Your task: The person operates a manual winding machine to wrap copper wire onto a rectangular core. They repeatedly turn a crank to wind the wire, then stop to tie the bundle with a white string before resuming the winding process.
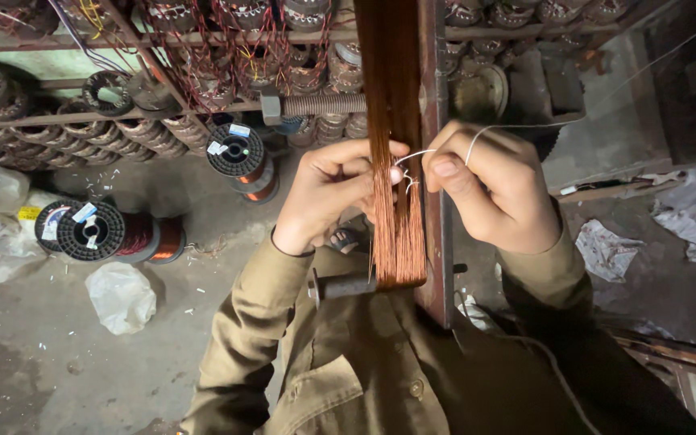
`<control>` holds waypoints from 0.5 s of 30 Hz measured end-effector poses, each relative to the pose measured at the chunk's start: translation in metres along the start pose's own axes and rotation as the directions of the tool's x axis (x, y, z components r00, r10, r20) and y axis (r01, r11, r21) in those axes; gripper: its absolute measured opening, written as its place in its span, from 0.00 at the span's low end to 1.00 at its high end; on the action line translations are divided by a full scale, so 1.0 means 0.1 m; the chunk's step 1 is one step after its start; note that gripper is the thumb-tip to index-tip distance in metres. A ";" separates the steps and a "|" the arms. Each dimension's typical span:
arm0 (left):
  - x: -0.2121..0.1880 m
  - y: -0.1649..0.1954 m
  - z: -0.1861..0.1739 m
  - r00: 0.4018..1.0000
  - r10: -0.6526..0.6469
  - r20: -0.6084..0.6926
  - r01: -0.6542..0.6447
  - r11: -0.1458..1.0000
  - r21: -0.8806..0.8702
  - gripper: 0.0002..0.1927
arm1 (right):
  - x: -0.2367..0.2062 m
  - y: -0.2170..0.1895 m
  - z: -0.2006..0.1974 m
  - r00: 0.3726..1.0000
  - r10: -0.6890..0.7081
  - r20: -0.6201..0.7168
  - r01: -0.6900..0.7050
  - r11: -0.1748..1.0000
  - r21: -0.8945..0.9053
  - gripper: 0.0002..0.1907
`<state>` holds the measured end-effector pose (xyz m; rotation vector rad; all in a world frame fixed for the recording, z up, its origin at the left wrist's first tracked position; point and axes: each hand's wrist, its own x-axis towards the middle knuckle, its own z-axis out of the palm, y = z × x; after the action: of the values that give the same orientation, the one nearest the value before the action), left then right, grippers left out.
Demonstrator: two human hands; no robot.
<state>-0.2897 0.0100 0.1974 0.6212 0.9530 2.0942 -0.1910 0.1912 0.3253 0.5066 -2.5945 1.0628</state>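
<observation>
A thick band of copper wire strands (pixel 392 121) runs down a wooden frame (pixel 435 242) and loops around a metal rod (pixel 348 284) near my chest. My left hand (pixel 328 193) pinches the strands from the left side. My right hand (pixel 497 189) is closed on a thin white string (pixel 477 141) that crosses the copper band to my left fingertips and trails off to the right. A threaded bolt (pixel 316 105) holds the band higher up.
Two black spools of copper wire (pixel 110 234) lie on the concrete floor at left, another spool (pixel 243 157) stands further back. Shelves hold several wound motor stators (pixel 82 133). Plastic bags (pixel 121 296) and crumpled paper (pixel 606 248) litter the floor.
</observation>
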 end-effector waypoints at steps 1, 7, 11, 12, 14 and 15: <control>0.01 -0.01 -0.01 1.000 0.008 0.012 -0.008 1.000 -0.004 0.15 | 0.00 0.00 0.00 1.000 0.003 -0.003 -0.003 1.000 -0.007 0.12; -0.04 -0.09 -0.07 0.997 0.079 -0.018 -0.077 0.992 0.102 0.09 | 0.01 -0.05 0.03 0.998 0.048 -0.036 -0.049 0.998 -0.027 0.12; -0.13 -0.06 -0.10 0.989 0.082 -0.119 -0.066 0.989 0.132 0.06 | -0.02 -0.06 0.04 0.997 0.040 -0.070 -0.043 0.998 -0.049 0.13; -0.16 -0.03 -0.11 0.984 0.080 -0.161 -0.052 0.984 0.173 0.06 | -0.03 -0.06 0.05 0.996 0.038 -0.080 -0.042 0.998 -0.049 0.13; -0.23 0.06 -0.09 0.968 0.103 -0.229 -0.044 0.967 0.250 0.05 | -0.06 -0.04 0.05 0.995 0.020 -0.098 -0.028 0.997 -0.075 0.14; -0.27 0.12 -0.08 0.959 0.128 -0.253 -0.052 0.956 0.289 0.05 | -0.07 -0.03 0.05 0.994 0.011 -0.107 -0.020 0.996 -0.088 0.15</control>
<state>-0.2839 -0.0196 0.1993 0.5359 1.4175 2.1809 -0.1841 0.1873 0.3209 0.3980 -2.5424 0.9465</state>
